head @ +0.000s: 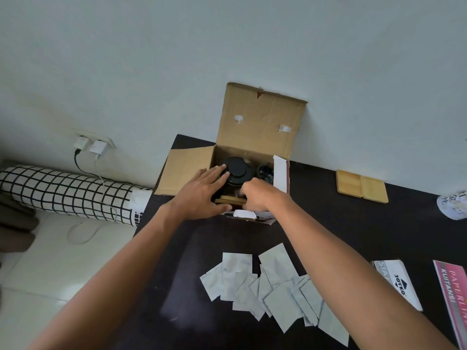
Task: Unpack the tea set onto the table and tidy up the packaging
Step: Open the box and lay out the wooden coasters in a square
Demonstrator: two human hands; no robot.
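Observation:
An open cardboard box (261, 122) stands on the dark table (328, 218) against the wall, its flaps folded up and out. Inside it sits a black teapot with a round lid (237, 168), and a dark cup (265, 173) shows beside it to the right. A thin wooden piece (231, 200) lies at the box's near edge. My left hand (199, 193) rests flat, fingers spread, on the teapot's left side. My right hand (255, 195) curls into the box at the teapot's near right; what its fingers grip is hidden.
Several silver sachets (273, 286) lie scattered on the table in front of me. Two wooden coasters (361, 186) sit at the right near the wall. A white booklet (396, 284) and a pink receipt book (452, 294) lie at the right edge. A checked bolster (65, 190) lies left of the table.

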